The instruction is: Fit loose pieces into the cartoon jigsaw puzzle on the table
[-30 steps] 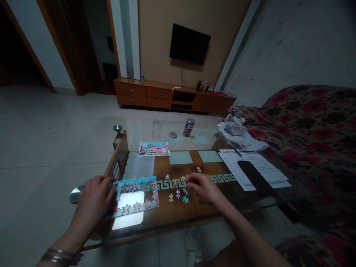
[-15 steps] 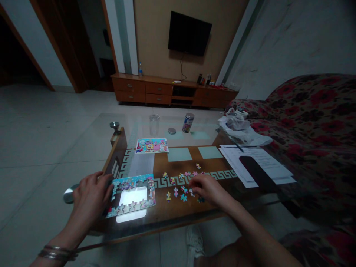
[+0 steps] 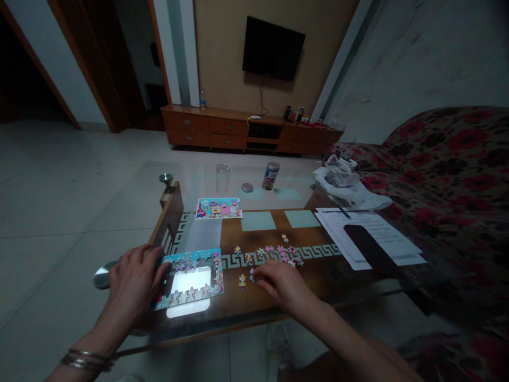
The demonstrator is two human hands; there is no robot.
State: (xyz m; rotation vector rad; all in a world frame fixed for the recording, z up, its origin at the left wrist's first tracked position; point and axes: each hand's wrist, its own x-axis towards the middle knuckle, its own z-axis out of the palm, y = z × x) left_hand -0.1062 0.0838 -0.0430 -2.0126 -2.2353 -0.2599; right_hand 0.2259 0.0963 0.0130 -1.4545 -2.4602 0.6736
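Note:
My left hand (image 3: 133, 278) lies at the left edge of a partly assembled jigsaw puzzle (image 3: 217, 273), its fingers apart and its thumb by the border. The joined pieces form a frame around a gap, where bright light reflects off the glass. My right hand (image 3: 284, 286) is low over the loose pieces, thumb and fingers drawn together; whatever is between them is hidden. A puzzle piece (image 3: 252, 274) shows at its fingertips, and another piece (image 3: 242, 280) lies just left. More loose pieces (image 3: 282, 252) are scattered behind this hand.
A cartoon picture card (image 3: 219, 209) lies behind the puzzle on the glass table. Farther back stand a clear jar (image 3: 222, 178), a metal lid (image 3: 247, 187) and a printed can (image 3: 271, 176). Papers (image 3: 387, 236), a black phone (image 3: 366, 244) and a plastic bag (image 3: 345, 183) occupy the right side.
My right hand has moved left across the loose pieces, uncovering some at the back and covering others nearer the puzzle. My left hand stays at the puzzle's edge. The view has shifted slightly.

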